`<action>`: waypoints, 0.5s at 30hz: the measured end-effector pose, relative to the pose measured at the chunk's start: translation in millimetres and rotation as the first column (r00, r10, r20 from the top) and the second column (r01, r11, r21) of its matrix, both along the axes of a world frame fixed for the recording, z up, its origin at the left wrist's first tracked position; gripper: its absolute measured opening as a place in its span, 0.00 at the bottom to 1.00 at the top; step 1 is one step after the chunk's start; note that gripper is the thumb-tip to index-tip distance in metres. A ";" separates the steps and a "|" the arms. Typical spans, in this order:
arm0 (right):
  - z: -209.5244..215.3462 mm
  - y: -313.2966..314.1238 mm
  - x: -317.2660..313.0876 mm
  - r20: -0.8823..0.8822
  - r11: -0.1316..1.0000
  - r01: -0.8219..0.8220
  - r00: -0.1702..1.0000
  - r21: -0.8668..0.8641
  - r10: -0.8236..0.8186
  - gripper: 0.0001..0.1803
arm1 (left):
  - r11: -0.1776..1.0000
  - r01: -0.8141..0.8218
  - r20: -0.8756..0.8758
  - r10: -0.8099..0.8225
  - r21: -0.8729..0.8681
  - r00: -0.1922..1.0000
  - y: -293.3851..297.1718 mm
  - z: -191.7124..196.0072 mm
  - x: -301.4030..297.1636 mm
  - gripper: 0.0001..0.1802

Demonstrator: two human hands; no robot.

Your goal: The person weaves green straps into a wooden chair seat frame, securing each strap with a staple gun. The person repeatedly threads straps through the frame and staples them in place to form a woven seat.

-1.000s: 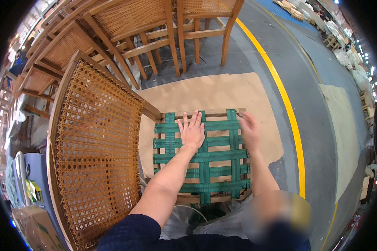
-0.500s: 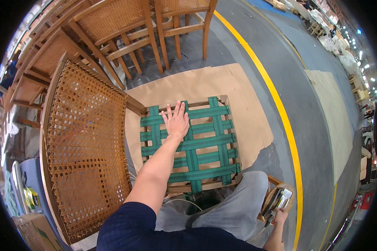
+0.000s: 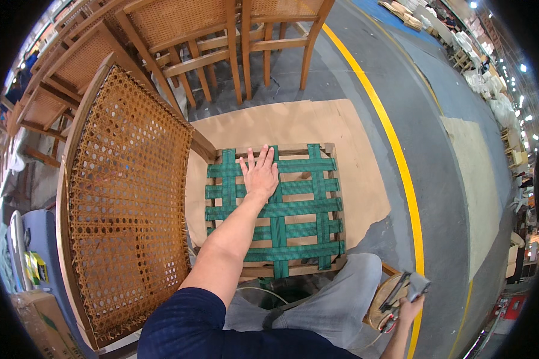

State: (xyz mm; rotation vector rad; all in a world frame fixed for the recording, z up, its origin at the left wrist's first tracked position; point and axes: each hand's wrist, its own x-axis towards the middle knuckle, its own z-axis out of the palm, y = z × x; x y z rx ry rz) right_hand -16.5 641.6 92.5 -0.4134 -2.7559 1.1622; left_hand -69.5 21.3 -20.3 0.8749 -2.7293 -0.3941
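My left hand (image 3: 261,179) lies flat with fingers spread on the green webbing straps (image 3: 290,207), near the far edge of the chair seat. The straps are woven over and under each other across a wooden seat frame (image 3: 263,271). On the left rises the chair's cane backrest (image 3: 126,197) in its wooden frame. At the lower right, my right hand (image 3: 408,312) is closed around the handle of a staple gun (image 3: 414,287), a grey metal tool with a hose. The gun is beside and partly above a round tan wooden piece (image 3: 378,302), like a stool top.
Cardboard (image 3: 356,173) covers the floor beneath the chair. More cane chairs (image 3: 179,27) stand at the back and left. A yellow line (image 3: 395,143) runs along the grey floor on the right. A cardboard box (image 3: 45,323) sits at lower left.
My right hand has raised the staple gun off the round wooden piece and outward to the right. My left hand stays on the same strap area; the whole view has shifted slightly.
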 end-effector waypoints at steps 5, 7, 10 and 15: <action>110.0 -118.6 -78.8 -0.066 0.935 -0.104 0.994 -0.339 0.086 0.32 | 1.000 -0.014 -0.001 0.014 0.010 1.000 -3.0 -4.8 6.6 0.30; 151.0 -162.3 -120.0 0.105 0.885 -0.182 0.963 -0.427 0.249 0.27 | 0.999 -0.001 -0.031 0.002 0.038 1.000 1.3 -3.0 -2.2 0.30; 140.5 -294.0 -153.6 0.047 0.742 -0.380 0.874 -0.552 0.483 0.17 | 0.999 -0.004 -0.034 0.006 0.047 0.999 -1.3 -1.9 -0.4 0.29; 57.9 -463.8 -170.8 0.288 0.568 -0.344 0.602 -0.747 0.744 0.23 | 1.000 -0.004 -0.128 0.006 0.015 0.992 -2.7 -6.6 -2.5 0.29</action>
